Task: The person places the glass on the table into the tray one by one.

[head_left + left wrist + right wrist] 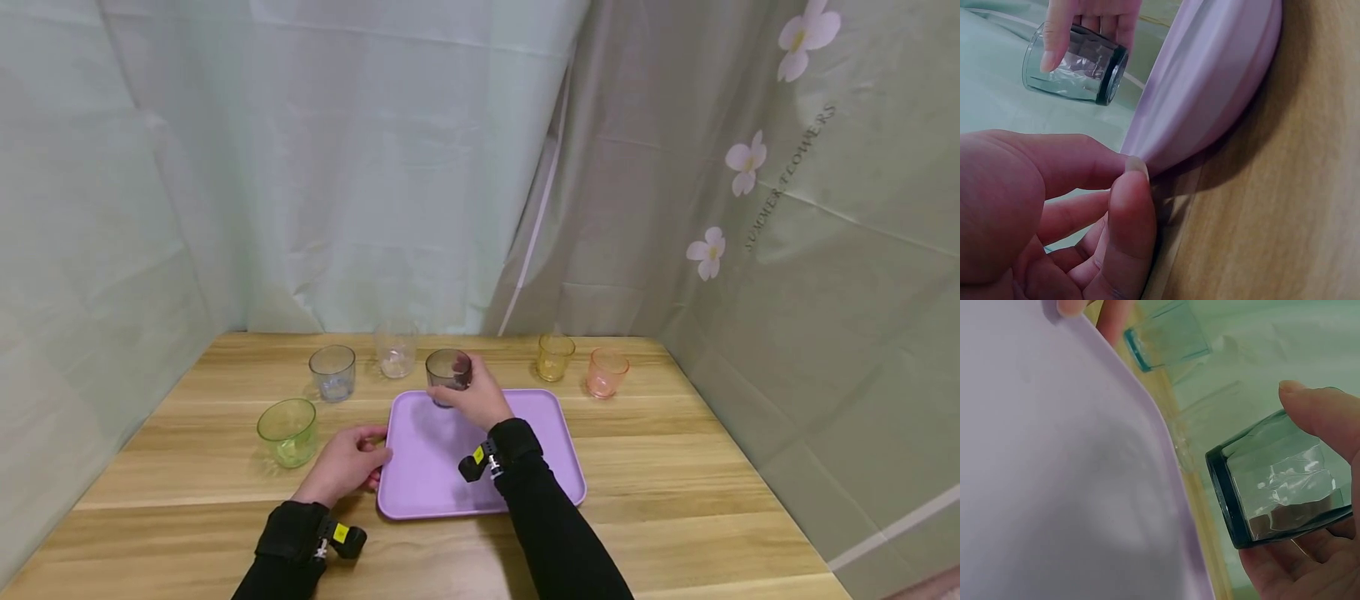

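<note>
A purple tray (495,467) lies flat on the wooden table (675,467). My left hand (367,457) pinches the tray's left edge between thumb and fingers; the pinch (1134,170) on the tray rim (1210,94) shows close up in the left wrist view. Just above the tray's far left corner, my right hand (467,390) grips a dark grey glass (447,369). That grey glass (1279,481) fills the right wrist view beside the tray (1054,475), thumb on one side, fingers on the other. The same glass (1075,62) shows in the left wrist view.
Other glasses stand on the table around the tray: green (287,429) at the left, blue-grey (332,372) and clear (395,351) behind, yellow (555,357) and orange (606,372) at the back right. Curtains hang close behind and on both sides.
</note>
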A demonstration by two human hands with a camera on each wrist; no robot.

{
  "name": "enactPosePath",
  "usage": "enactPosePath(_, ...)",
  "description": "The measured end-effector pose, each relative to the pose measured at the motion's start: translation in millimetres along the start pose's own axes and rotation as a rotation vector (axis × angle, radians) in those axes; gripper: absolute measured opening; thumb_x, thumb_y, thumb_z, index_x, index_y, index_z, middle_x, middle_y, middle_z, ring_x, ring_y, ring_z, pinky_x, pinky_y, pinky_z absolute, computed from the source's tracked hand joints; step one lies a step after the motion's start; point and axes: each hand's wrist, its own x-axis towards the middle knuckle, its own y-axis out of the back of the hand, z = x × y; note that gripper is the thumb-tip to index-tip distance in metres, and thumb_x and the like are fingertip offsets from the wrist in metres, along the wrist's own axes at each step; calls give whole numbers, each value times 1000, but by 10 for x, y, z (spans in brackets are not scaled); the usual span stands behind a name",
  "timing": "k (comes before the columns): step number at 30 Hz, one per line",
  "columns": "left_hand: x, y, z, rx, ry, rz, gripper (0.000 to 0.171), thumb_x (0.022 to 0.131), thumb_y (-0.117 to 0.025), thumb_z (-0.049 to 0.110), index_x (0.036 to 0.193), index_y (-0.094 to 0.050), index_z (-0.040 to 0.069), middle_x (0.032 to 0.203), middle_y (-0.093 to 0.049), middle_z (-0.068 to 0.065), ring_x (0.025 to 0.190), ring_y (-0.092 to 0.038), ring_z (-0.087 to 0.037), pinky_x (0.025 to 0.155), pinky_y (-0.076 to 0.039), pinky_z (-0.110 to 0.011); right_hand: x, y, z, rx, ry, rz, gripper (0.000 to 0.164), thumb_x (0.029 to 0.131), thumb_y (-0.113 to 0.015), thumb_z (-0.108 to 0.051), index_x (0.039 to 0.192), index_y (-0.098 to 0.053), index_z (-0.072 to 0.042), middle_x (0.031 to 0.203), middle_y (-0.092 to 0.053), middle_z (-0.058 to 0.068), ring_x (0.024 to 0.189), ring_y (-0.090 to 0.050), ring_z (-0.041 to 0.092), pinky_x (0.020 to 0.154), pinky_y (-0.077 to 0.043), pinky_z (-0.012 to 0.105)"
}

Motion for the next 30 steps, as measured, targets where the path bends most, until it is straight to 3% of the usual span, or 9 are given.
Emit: enactPosePath(30,11,4,-20,10,-17,-5,50,104,-70,8,150,-58,-8,96,-66,-14,67,-65,-19,62,-65,-32,57,-352,49,2,-14,-25,82,92,-91,-21,156,-45,3,153,-58,23,140,-60,33,122,-50,47)
